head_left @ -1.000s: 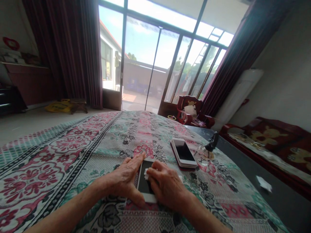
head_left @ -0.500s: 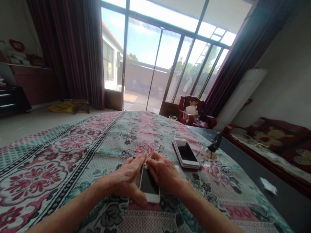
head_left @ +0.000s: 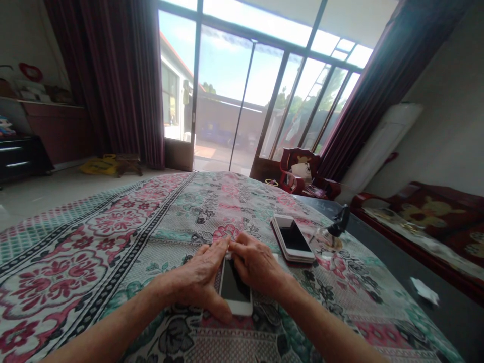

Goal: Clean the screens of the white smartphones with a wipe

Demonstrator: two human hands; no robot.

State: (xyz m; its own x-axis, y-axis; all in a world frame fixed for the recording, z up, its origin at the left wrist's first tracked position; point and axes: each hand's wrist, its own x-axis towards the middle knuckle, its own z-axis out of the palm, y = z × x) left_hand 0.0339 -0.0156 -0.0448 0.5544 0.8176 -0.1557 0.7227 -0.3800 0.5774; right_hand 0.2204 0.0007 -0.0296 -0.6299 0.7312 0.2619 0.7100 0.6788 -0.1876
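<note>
A white smartphone (head_left: 235,291) with a dark screen lies face up on the floral tablecloth (head_left: 113,237). My left hand (head_left: 199,280) lies against the phone's left edge, fingers stretched along it and thumb at its near corner. My right hand (head_left: 256,264) is curled over the far end of the screen, fingertips pressed together on a small white wad that barely shows. The fingertips of both hands meet at the phone's top edge.
A stack of phones (head_left: 293,238) lies to the right on the cloth, with a small glass spray bottle (head_left: 333,236) beside it. A white scrap (head_left: 425,291) lies on the dark surface at the right. A red chair (head_left: 302,171) and sliding glass doors stand beyond.
My right hand has slid with the white wad from the middle of the screen up to the phone's far end. My left hand has kept its place on the phone's edge.
</note>
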